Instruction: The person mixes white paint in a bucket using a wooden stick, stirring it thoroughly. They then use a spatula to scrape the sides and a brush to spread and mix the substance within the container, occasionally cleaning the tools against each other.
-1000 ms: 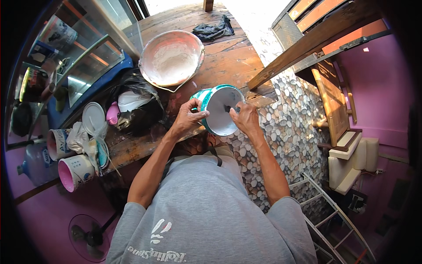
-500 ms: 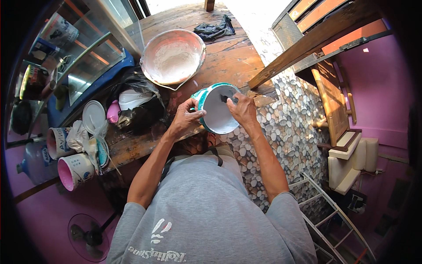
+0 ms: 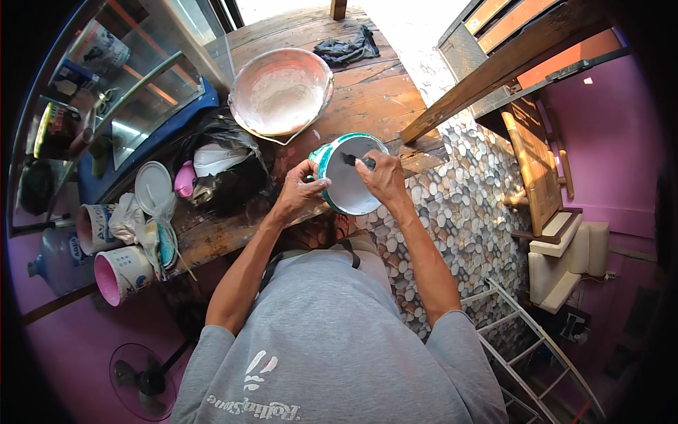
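Observation:
A green-and-white bucket (image 3: 357,193) tilts toward me at the near edge of the wooden table, its inside coated pale grey. My left hand (image 3: 302,188) grips its left rim and side, thumb at the rim. Over the bucket's mouth, my right hand (image 3: 385,175) is closed round a small black tool (image 3: 350,161) reaching into the bucket; its working end is partly hidden, so I cannot tell its exact kind. Behind the bucket sits a wide basin (image 3: 281,92) holding white powder or paste, with a wire handle hanging over its near side.
The worn wooden table (image 3: 374,88) also bears a black cloth (image 3: 347,46) and a black plastic bag (image 3: 229,185). Left are a pink-lined bucket (image 3: 126,274) and a glass case (image 3: 152,88). A wooden post (image 3: 487,81) slants at right; a metal ladder (image 3: 533,336) lies lower right.
Inside the bucket, the black tool has shifted slightly left and down, my right hand moving with it. My left hand keeps its grip on the bucket.

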Demonstrator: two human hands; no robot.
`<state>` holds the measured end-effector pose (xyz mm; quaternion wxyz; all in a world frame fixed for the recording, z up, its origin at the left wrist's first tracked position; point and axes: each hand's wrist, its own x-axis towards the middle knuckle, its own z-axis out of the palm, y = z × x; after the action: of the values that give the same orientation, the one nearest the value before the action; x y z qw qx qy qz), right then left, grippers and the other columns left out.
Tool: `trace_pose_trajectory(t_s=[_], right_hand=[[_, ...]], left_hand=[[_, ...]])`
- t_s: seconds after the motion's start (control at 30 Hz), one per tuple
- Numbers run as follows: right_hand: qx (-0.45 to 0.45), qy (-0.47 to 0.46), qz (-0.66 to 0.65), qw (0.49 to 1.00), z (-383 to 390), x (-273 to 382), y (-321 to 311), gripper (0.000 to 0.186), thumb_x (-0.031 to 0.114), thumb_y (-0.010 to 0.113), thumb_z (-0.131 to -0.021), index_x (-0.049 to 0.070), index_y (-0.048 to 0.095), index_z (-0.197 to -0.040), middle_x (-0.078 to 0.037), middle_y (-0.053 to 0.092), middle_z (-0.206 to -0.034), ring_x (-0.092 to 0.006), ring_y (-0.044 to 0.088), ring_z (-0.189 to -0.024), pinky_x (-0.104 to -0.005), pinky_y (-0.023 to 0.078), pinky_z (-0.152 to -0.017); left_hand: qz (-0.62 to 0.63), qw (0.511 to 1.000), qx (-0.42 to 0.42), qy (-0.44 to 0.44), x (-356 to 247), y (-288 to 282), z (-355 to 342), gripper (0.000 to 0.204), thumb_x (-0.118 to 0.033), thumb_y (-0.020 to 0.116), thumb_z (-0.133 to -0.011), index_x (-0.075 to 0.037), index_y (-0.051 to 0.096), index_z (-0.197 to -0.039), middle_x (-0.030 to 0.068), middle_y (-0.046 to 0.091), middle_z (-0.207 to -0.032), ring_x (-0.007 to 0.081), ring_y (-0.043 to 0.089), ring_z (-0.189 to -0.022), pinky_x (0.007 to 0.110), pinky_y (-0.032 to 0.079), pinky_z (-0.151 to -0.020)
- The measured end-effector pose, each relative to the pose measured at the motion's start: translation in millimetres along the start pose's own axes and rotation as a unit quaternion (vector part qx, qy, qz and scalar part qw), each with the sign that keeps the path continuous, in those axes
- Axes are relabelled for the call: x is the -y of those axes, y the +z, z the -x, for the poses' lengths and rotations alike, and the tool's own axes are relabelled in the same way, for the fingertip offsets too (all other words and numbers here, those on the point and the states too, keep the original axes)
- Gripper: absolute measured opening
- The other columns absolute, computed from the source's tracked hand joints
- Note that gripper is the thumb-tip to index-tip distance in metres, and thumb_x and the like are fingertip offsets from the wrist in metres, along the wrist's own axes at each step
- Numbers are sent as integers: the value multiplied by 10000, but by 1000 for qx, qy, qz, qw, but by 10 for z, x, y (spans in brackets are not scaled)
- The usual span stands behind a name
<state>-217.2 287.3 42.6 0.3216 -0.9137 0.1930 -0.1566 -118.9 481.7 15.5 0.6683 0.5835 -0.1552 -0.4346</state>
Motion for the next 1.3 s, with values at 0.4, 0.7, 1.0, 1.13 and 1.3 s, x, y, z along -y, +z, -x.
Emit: trace_pose_trajectory(t_s=[0.4, 0.7, 1.0, 1.13, 1.3], right_hand=[[115, 114, -36, 986, 380, -47, -84, 341, 259, 639, -738, -80, 636, -775, -305, 599, -718, -437, 629, -703, -456, 511, -657], [1, 60, 3, 998, 10, 77, 49, 310, 262, 665, -757, -47, 651, -772, -283, 613, -683, -425, 637, -689, -457, 524, -652], [124, 32, 2, 992, 159, 216, 102, 282, 231, 647, -748, -50, 643, -757, -281, 610, -688, -429, 634, -682, -470, 514, -640], [58, 6, -52, 997, 18, 182, 145, 302, 249, 645, -755, -53, 648, -761, -276, 606, -668, -418, 637, -660, -459, 514, -630], [2, 77, -35, 996, -7, 104, 33, 305, 248, 649, -769, -54, 668, -805, -272, 601, -647, -390, 638, -614, -431, 507, -601]], left_hand=[[53, 998, -19, -12, 21, -11, 7, 216, -103, 711, -831, -139, 499, -847, -56, 573, -809, 24, 532, -747, 186, 456, -629], [39, 999, -27, -1, 70, -39, 30, 206, -87, 706, -832, -120, 503, -848, -47, 573, -807, 22, 534, -726, 179, 466, -621], [50, 998, -48, -6, 127, -68, 55, 219, -81, 713, -825, -119, 499, -845, -42, 573, -805, 29, 537, -724, 185, 468, -624], [41, 998, -38, 8, 116, -26, 62, 233, -86, 727, -812, -112, 498, -847, -39, 559, -796, 30, 517, -699, 186, 459, -603], [46, 998, -27, 24, 104, 14, 67, 241, -85, 741, -795, -96, 506, -849, -28, 544, -784, 35, 497, -657, 187, 445, -570]])
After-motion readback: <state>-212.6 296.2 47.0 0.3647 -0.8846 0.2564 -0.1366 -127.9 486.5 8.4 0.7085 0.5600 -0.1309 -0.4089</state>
